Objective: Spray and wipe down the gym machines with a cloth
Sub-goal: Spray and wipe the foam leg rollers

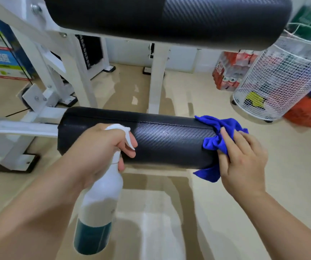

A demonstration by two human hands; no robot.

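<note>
- Your left hand [102, 151] is closed around the neck of a spray bottle [100, 199], fingers curled at the white trigger, nozzle aimed toward 3 o'clock along the pad.
- Your right hand [244, 162] lies nearly flat, fingers loosely spread, pressing a bunched blue cloth [218, 139] onto the pad's 3 o'clock end; it pins the cloth more than grips it.
- The cloth looks like soft, crumpled microfibre, draped over the end and hanging below.
- The bottle is a smooth white cylinder with teal liquid low in its base.
- The lower roller pad [162, 141] is a black cylinder with a woven, carbon-fibre-like skin, a seam along its top and a pale sheen in the middle.
- Wiping seems to be under way at this end; no droplets are clearly visible.
- The wider upper pad [169, 17] at 12 o'clock and the white steel frame [156, 76] look untouched, so most of the task likely remains.
</note>
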